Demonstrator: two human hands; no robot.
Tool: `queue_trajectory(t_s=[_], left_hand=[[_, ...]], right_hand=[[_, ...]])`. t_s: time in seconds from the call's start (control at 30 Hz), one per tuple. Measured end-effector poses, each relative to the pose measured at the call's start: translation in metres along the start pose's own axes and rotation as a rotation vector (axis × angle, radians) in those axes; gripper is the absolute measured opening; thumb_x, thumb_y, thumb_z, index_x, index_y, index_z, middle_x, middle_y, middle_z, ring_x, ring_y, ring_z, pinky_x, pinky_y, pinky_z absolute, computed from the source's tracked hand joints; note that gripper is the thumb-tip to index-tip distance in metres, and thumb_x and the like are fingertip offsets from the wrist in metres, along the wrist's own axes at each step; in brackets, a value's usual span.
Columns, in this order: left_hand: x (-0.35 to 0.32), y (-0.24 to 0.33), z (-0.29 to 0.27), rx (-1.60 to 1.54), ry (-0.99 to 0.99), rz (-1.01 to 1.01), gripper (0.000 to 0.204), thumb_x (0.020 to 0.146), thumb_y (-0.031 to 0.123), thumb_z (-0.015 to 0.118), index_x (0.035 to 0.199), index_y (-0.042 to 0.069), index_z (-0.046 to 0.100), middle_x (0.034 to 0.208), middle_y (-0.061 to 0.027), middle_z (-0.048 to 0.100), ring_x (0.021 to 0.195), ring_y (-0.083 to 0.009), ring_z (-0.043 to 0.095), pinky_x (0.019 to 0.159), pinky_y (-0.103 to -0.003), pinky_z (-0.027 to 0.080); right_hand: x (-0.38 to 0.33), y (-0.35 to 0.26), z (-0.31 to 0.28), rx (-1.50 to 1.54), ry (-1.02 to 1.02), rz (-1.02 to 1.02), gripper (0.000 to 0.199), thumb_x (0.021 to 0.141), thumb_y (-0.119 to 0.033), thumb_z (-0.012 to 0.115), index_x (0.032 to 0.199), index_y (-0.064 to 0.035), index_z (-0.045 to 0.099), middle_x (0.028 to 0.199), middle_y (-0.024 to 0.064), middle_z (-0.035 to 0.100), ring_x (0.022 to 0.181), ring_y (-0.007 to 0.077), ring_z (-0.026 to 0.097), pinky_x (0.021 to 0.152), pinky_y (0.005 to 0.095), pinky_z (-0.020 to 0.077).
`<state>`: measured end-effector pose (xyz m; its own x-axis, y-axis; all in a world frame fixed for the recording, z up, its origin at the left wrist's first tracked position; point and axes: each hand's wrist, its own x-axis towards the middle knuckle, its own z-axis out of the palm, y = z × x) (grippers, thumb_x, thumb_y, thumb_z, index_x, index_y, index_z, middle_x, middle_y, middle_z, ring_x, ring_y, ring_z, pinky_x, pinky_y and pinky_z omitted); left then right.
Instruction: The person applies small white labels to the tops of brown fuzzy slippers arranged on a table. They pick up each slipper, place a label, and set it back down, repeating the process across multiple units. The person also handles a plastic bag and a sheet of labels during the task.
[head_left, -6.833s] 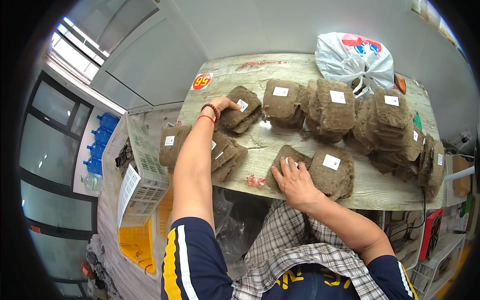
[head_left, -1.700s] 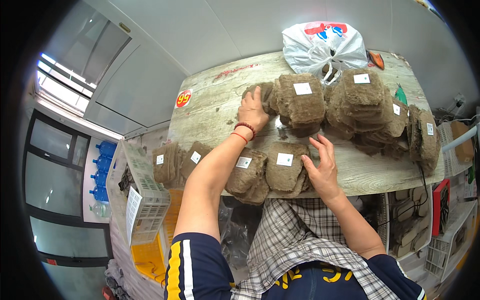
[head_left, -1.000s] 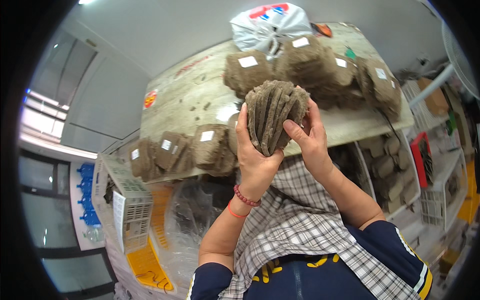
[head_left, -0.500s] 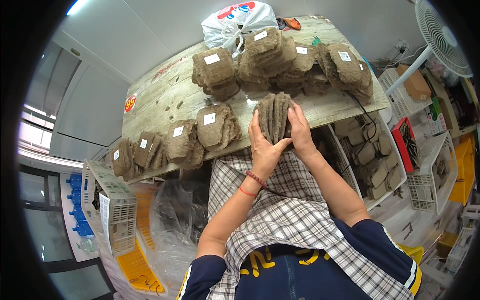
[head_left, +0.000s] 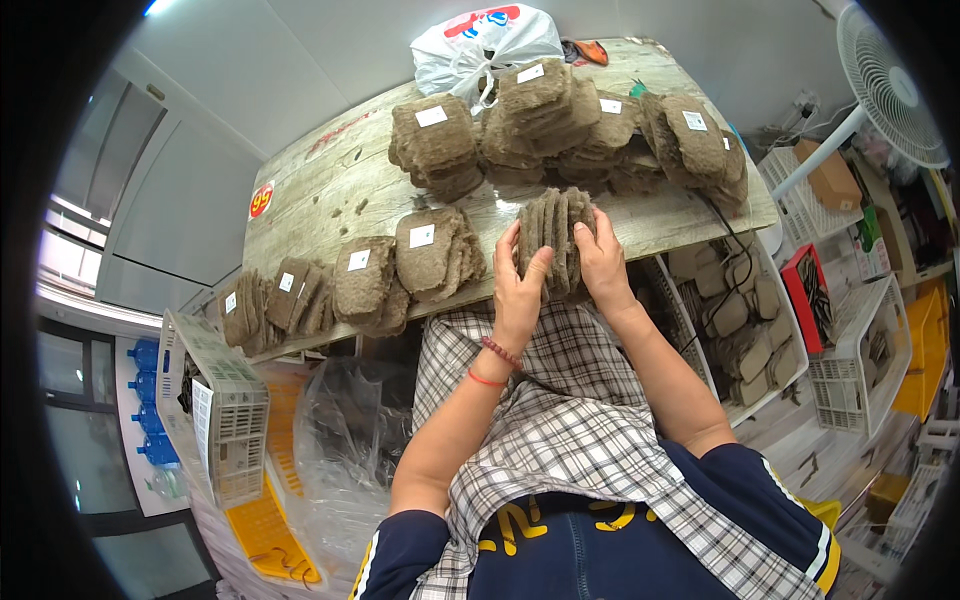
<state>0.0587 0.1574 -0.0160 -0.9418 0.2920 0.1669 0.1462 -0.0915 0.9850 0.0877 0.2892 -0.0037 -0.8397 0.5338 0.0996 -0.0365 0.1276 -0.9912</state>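
Note:
A stack of brown fuzzy pads (head_left: 556,240) stands on edge at the table's near edge, squeezed from both sides. My left hand (head_left: 521,285) closes on its left face, with the thumb lying across the near edges. On the other side my right hand (head_left: 602,264) presses its fingers and thumb against the stack. Just left sits a labelled bundle of similar pads (head_left: 436,255), apart from my hand. Further left along the edge are a third bundle (head_left: 364,280) and several smaller ones. The undersides of the held pads are hidden by my hands.
Taller piles of labelled pads (head_left: 540,105) line the back of the worn wooden table (head_left: 310,190), near a white plastic bag (head_left: 485,50). Below right stands a white crate (head_left: 795,370) of pads. A plastic basket (head_left: 240,440) is at lower left, a white fan (head_left: 880,75) at upper right.
My left thumb has shifted up from beneath onto the near edges of the held stack. The stack has turned slightly more upright; both hands keep hold of it.

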Motion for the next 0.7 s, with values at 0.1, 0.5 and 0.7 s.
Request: queue_trajectory(t_s=[0.1,0.5,0.7], left_hand=[[0.005,0.002,0.001,-0.028,0.069,-0.013,0.051,0.092,0.019,0.063,0.134,-0.003,0.043,0.127,-0.0157,0.054,0.115,-0.0237,0.055,0.098,-0.034,0.044],[0.005,0.016,0.003,0.094,0.096,-0.125,0.053,0.086,0.005,0.057,0.136,-0.001,0.043,0.115,-0.0125,0.060,0.099,-0.0162,0.060,0.086,-0.029,0.050],[0.000,0.015,0.006,0.235,0.165,0.001,0.059,0.078,0.000,0.055,0.135,-0.001,0.044,0.104,-0.0159,0.067,0.087,-0.0193,0.065,0.079,-0.031,0.053]], right_hand=[[0.002,0.001,0.001,-0.166,-0.008,-0.011,0.048,0.098,-0.030,0.047,0.133,0.0022,0.046,0.115,0.0243,0.064,0.109,0.0373,0.061,0.093,0.0404,0.0458],[0.008,-0.003,-0.003,-0.149,-0.104,0.060,0.083,0.076,-0.045,0.076,0.131,0.0083,0.044,0.118,0.0257,0.062,0.110,0.0355,0.062,0.093,0.0381,0.0484],[0.023,0.006,-0.013,-0.521,-0.137,0.236,0.083,0.068,-0.044,0.075,0.131,0.0016,0.046,0.130,0.0247,0.052,0.119,0.0365,0.055,0.098,0.0417,0.0454]])
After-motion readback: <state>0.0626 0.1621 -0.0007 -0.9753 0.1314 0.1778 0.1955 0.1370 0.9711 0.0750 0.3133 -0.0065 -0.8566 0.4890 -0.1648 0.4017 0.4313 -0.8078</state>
